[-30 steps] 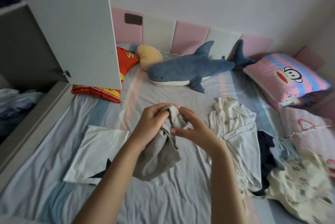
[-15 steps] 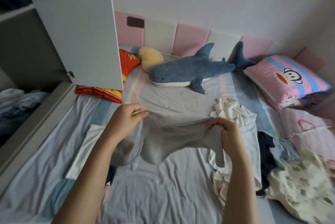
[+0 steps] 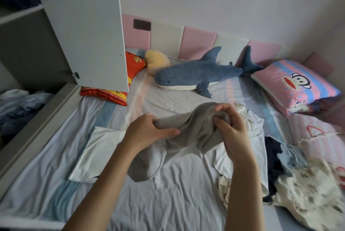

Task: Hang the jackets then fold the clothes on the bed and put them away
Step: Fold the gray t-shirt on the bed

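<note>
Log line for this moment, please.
stage: folding; left hand: grips grey garment; right hand: grips grey garment; white folded piece: on bed; unfolded pile: right

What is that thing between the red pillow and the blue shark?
A yellow plush cushion sits there, between the red pillow and the shark, right by the shark's head. The head view shows it.

Grey garment point(image 3: 194, 129): gripped folds concealed; patterned cloth point(image 3: 308, 193), right of the grip, cropped at frame edge.
</note>
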`<act>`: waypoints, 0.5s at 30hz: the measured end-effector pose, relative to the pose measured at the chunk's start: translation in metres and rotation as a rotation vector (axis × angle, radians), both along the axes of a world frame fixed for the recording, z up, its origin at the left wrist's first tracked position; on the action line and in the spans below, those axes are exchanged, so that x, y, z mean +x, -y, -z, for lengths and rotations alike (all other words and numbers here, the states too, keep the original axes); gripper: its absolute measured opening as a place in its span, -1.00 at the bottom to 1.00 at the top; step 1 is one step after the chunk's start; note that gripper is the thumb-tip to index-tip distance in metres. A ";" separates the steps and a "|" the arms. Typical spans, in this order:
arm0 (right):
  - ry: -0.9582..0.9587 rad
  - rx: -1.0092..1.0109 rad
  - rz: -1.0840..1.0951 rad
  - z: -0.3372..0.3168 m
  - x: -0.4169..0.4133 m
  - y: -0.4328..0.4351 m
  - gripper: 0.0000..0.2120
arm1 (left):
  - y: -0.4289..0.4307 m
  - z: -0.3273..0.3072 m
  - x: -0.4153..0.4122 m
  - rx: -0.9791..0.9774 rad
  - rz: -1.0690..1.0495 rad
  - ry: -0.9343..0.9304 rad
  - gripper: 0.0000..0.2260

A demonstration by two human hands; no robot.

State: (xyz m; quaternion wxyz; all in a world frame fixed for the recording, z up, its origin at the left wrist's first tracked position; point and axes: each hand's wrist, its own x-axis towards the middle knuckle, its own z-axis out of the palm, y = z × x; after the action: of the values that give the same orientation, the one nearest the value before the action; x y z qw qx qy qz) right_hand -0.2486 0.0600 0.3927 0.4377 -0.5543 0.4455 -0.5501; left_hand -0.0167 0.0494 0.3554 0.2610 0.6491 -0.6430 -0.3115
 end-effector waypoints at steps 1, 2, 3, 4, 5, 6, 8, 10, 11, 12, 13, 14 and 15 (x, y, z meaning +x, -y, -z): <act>0.003 -0.028 -0.018 -0.004 0.003 -0.002 -0.49 | 0.000 0.003 -0.003 0.035 0.055 0.117 -0.27; -0.016 -0.047 -0.041 -0.009 0.007 -0.003 -0.53 | 0.000 0.005 -0.006 0.061 0.131 0.159 -0.25; -0.058 -0.062 -0.074 -0.014 0.012 -0.006 -0.57 | -0.003 0.007 -0.012 0.080 0.211 0.103 -0.28; -0.114 -0.078 -0.113 -0.017 0.018 -0.008 -0.59 | -0.006 0.005 -0.019 0.089 0.299 -0.028 -0.38; -0.171 -0.087 -0.156 -0.019 0.024 -0.010 -0.57 | -0.009 0.005 -0.029 0.103 0.380 -0.201 -0.53; -0.224 -0.086 -0.196 -0.021 0.029 -0.011 -0.53 | -0.012 0.005 -0.038 0.123 0.425 -0.365 -0.67; -0.311 -0.065 -0.239 -0.020 0.034 -0.014 -0.49 | -0.016 0.007 -0.051 0.106 0.390 -0.524 -0.78; -0.412 -0.072 -0.186 -0.020 0.031 -0.015 -0.52 | -0.013 0.012 -0.052 0.053 0.348 -0.485 -0.92; -0.477 -0.087 -0.114 -0.020 0.026 -0.015 -0.53 | -0.012 0.014 -0.049 -0.001 0.340 -0.420 -0.87; -0.532 -0.110 -0.036 -0.020 0.021 -0.013 -0.53 | -0.010 0.017 -0.045 -0.061 0.332 -0.376 -0.83; -0.565 -0.131 0.045 -0.018 0.013 -0.014 -0.52 | -0.011 0.018 -0.042 -0.107 0.324 -0.357 -0.84; -0.576 -0.160 0.112 -0.018 0.008 -0.013 -0.50 | -0.010 0.017 -0.038 -0.144 0.315 -0.373 -0.87; -0.574 -0.191 0.173 -0.017 0.003 -0.015 -0.48 | -0.011 0.016 -0.036 -0.171 0.301 -0.367 -0.89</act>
State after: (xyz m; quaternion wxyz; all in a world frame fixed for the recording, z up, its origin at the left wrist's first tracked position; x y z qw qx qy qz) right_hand -0.2459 0.0753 0.4096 0.1917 -0.6857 0.5424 -0.4459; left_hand -0.0524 0.0607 0.3390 0.3780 0.4541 -0.6983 -0.4042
